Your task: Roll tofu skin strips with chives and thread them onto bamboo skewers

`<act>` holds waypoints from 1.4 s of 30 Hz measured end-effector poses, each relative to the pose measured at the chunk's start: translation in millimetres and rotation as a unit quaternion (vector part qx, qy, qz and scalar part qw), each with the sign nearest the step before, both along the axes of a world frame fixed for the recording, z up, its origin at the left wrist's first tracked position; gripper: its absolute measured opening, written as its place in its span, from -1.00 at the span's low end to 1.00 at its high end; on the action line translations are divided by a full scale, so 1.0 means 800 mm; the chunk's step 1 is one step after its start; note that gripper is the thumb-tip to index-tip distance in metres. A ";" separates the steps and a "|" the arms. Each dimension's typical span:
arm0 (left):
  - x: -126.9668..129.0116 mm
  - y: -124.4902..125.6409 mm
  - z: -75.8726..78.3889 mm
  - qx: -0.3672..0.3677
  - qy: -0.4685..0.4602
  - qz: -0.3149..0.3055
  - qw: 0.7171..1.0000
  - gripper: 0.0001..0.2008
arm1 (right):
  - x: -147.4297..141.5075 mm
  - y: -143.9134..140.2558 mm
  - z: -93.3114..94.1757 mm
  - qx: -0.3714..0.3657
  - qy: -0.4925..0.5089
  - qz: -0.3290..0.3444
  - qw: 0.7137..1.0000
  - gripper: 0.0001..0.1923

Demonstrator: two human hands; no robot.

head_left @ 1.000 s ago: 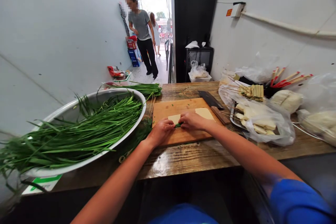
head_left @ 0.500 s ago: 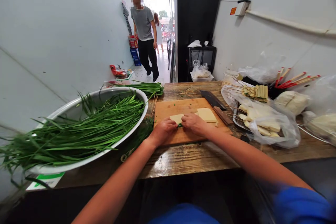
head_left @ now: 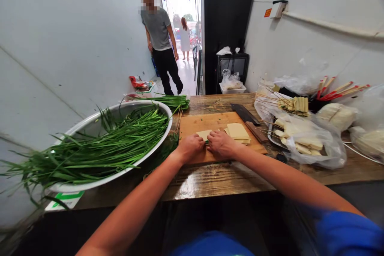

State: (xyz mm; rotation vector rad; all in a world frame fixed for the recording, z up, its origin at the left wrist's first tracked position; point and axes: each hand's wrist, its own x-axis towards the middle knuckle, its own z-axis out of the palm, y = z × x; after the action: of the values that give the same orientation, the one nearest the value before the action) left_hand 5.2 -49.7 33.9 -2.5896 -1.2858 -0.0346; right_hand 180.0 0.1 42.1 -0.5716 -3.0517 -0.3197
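On the wooden cutting board (head_left: 192, 123), my left hand (head_left: 192, 147) and my right hand (head_left: 221, 144) pinch the near edge of a pale yellow tofu sheet (head_left: 203, 134). A bit of green chives (head_left: 207, 141) shows at that edge between my fingertips; the rest of it is hidden by my hands. My fingers are curled and closed on both sides. Just right of my right hand lies a stack of square tofu sheets (head_left: 238, 132). A cleaver (head_left: 243, 113) with a wooden handle rests along the board's right side.
A large bowl (head_left: 170, 122) heaped with long chives (head_left: 120, 144) stands at left, with another chive bunch (head_left: 177, 101) behind. At right are a tray (head_left: 271, 138) of pale pieces under plastic and skewered rolls (head_left: 300, 105). A person (head_left: 160, 36) stands beyond the table.
My right hand's fingers have come down over the near edge of the sheet, hiding more of the chives. The person beyond the table has come closer. The view has shifted slightly.
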 end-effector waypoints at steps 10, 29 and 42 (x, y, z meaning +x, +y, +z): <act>0.002 -0.011 0.009 -0.008 -0.107 0.049 0.993 -0.76 | 0.000 0.006 -0.012 0.031 0.015 0.018 0.999 -0.72; -0.007 0.006 -0.003 -0.087 -0.328 0.179 0.923 -0.86 | 0.011 0.033 -0.025 -0.198 0.242 -0.041 0.949 -0.83; -0.010 0.009 -0.007 -0.132 -0.411 0.231 0.872 -0.83 | 0.002 0.047 -0.024 -0.286 0.242 -0.085 0.923 -0.83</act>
State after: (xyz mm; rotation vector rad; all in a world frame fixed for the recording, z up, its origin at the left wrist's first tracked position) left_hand -2.4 -42.1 28.0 -2.4524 -2.3021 -1.0319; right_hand 181.4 37.4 22.8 -0.7892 -2.5753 0.6447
